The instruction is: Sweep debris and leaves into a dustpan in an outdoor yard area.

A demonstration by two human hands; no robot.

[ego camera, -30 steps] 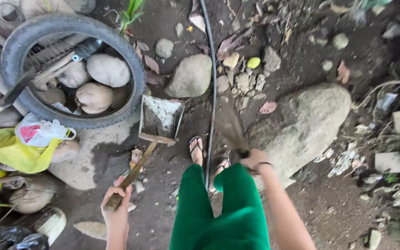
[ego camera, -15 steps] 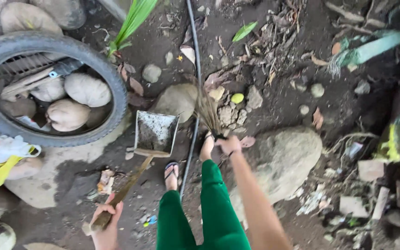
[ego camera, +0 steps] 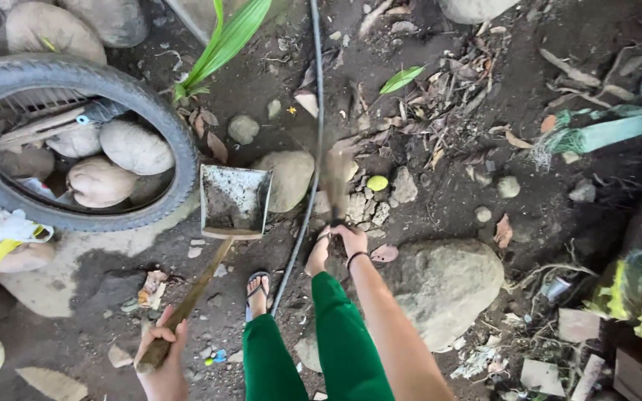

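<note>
Left hand: our left hand (ego camera: 161,364) is at 7 o'clock in the view, fingers clenched around the end of the wooden handle (ego camera: 187,301).
Dustpan: the dustpan (ego camera: 235,200) sits on the ground at the far end of that handle, near 11 o'clock from our feet, its open mouth toward the top of the view. Its inside is dirty with soil.
Right hand: our right hand (ego camera: 351,239) is near the centre, fingers clenched on the grip of a small broom (ego camera: 336,178). The bristles are blurred and point to 12 o'clock.
Broom place: the bristles are over small stones, just beside the dustpan at its 3 o'clock side; we cannot tell if they touch the ground.
Hose: a thin black hose (ego camera: 313,134) runs from 12 o'clock down between the dustpan and the broom, to our feet.
Tyre: a tyre (ego camera: 154,126) lies at 10 o'clock, with round stones inside it.
Rock: a big rock (ego camera: 447,282) lies at 4 o'clock from our right hand.
Fruit: a small yellow-green fruit (ego camera: 377,183) lies near the bristles, at their 3 o'clock.
</note>
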